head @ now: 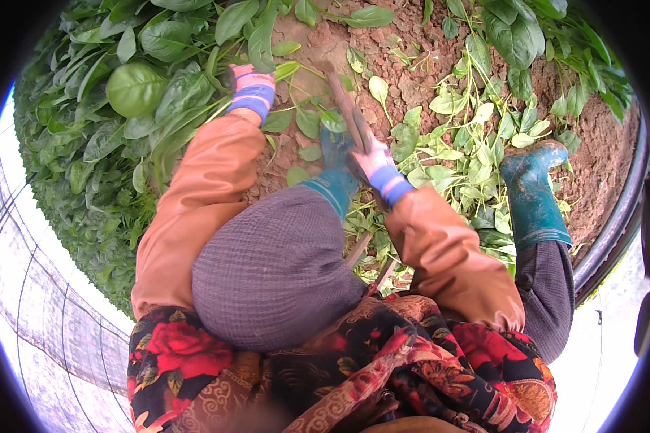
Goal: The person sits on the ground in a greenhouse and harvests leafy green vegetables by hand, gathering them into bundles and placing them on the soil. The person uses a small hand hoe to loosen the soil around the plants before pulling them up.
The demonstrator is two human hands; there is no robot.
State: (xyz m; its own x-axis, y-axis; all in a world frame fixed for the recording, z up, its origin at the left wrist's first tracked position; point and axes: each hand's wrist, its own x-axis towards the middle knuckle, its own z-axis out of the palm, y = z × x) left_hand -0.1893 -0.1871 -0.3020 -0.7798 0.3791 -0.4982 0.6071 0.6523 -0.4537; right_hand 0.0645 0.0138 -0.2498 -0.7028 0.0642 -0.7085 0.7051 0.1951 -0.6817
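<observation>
My left hand (253, 91), in a pink glove with a blue striped cuff, is closed around stems of leafy spinach plants (176, 89) at the edge of the dense bed. Leaves hide its fingertips. In a matching glove, my right hand (376, 165) grips a narrow, dirt-stained hand tool (344, 103). The tool slants up and left, and its far end, blurred, is near the bare soil (325, 38). Loose spinach leaves (466, 157) lie scattered to the right of the right hand.
Teal rubber boots (536, 195) are planted on the soil, one partly behind my bent knee (276, 265). Wooden bars (357, 249) show between my legs. More spinach (520, 38) grows at upper right. A dark pipe (617, 211) curves along the right edge.
</observation>
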